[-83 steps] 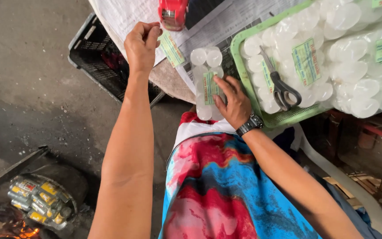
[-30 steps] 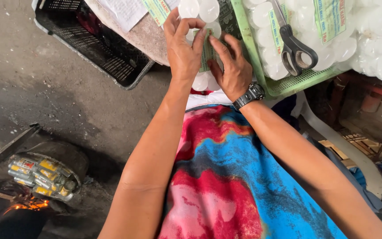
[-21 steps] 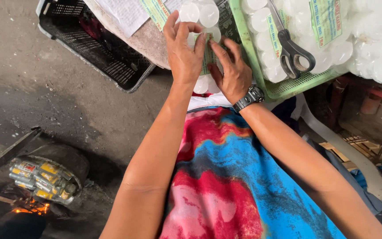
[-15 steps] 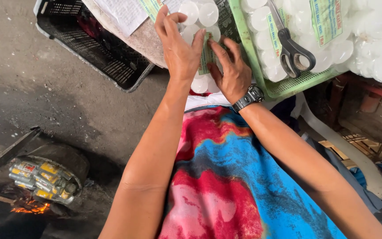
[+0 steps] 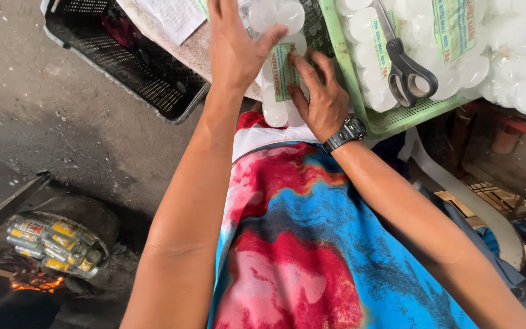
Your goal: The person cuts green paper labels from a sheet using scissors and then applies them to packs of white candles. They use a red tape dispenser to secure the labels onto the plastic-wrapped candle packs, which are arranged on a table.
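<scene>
A person's left hand [image 5: 234, 45] lies flat, fingers spread, over a clear plastic packet of small white discs [image 5: 279, 73] with a green paper label, while the right hand [image 5: 319, 97], a dark wristwatch [image 5: 344, 134] on its wrist, presses curled fingers against the packet's right edge; neither hand has closed round it. The packet rests at the near edge of a cloth-covered surface, just beside a green mesh tray [image 5: 397, 119] heaped with similar packets and bearing grey-handled scissors [image 5: 404, 67]. It looks light, with a thin, slippery film that would likely crumple, so the firmer labelled middle seems the best hold. Both forearms reach straight forward over a bright patterned garment. A black plastic crate [image 5: 129, 67] stands to the left.
</scene>
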